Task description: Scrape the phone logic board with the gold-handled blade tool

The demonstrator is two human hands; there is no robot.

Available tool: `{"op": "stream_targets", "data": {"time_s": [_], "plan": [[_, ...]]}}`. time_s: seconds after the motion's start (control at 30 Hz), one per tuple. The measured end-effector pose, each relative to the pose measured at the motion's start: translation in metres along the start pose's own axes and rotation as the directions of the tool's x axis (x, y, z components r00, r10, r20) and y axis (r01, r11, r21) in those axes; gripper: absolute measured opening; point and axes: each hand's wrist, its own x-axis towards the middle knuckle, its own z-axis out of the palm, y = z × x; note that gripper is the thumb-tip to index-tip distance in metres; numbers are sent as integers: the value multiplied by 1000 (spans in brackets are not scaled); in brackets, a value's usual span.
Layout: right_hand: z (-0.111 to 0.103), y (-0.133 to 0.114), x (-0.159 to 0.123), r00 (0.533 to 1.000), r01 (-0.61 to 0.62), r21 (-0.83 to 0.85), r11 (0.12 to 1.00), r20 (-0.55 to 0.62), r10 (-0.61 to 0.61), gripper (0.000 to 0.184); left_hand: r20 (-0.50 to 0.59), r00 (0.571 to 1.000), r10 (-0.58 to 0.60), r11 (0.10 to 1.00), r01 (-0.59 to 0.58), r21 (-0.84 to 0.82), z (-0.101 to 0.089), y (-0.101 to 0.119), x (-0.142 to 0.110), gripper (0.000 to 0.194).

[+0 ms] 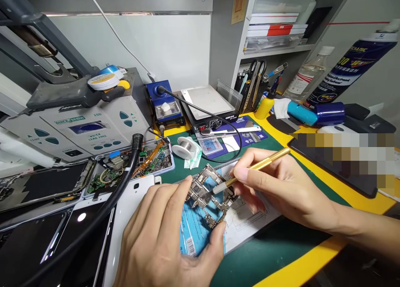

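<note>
My left hand [165,233] grips a phone circuit board [200,189] by its edges, thumb at the near side and fingers at the far left. The board has cut-out openings and is tilted above a blue printed packet [187,226] and a white sheet [246,218]. In my right hand [281,183] is a slim gold-handled brush [265,160], pinched like a pen. Its pale ferrule and dark tip point down at the middle of the board and seem to touch it. My other right fingers curl beside the board's right edge.
At left stand a hot-air station [84,128], a thick black hose [125,183] and several phones. Behind are a tray of boards [153,162], a solder spool [184,147], a soldering station [162,99] and a hot plate [209,103]. To the right, a phone [328,166] and spray can [350,70].
</note>
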Motion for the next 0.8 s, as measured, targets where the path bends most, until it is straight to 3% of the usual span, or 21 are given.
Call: {"op": "stream_targets", "data": {"time_s": [0.47, 0.8], "plan": [[-1, 0, -3, 999, 32, 28, 999, 41, -33, 26, 8, 1000, 8, 1000, -8, -18, -1, -1, 0, 55], [2, -2, -1, 1000, 5, 19, 1000, -4, -5, 34, 6, 1000, 2, 1000, -2, -20, -3, 0, -2, 57]]}}
